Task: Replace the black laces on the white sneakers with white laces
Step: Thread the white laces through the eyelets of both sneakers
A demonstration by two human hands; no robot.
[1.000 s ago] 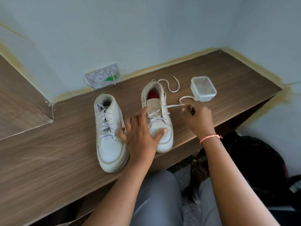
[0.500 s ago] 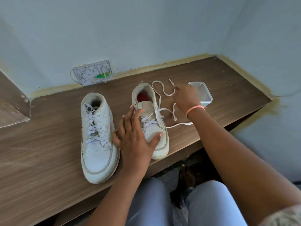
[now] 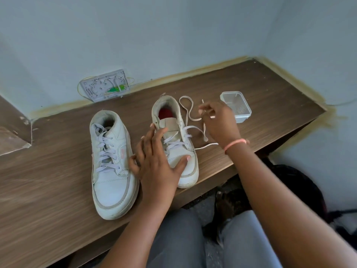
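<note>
Two white sneakers stand on the wooden table (image 3: 58,190). The left sneaker (image 3: 114,171) is fully laced in white. The right sneaker (image 3: 190,151) has white lacing across its lower eyelets and a red insole. My left hand (image 3: 158,163) lies flat on its front with the fingers spread. A loose white lace (image 3: 186,108) loops on the table beside the shoe's collar. My right hand (image 3: 220,120) pinches that lace near its tip, just right of the collar. The other lace end (image 3: 207,145) lies free on the table under my right wrist.
A small clear plastic container (image 3: 245,115) stands on the table just beyond my right hand. A white socket plate (image 3: 105,86) is on the wall behind the shoes. The table's front edge runs beneath the sneakers' toes, with my knees and a dark bag (image 3: 303,190) below.
My right hand let go of the lace end it held out to the right, moved back towards the wall and took hold of the other lace end. My left hand stayed on the shoe.
</note>
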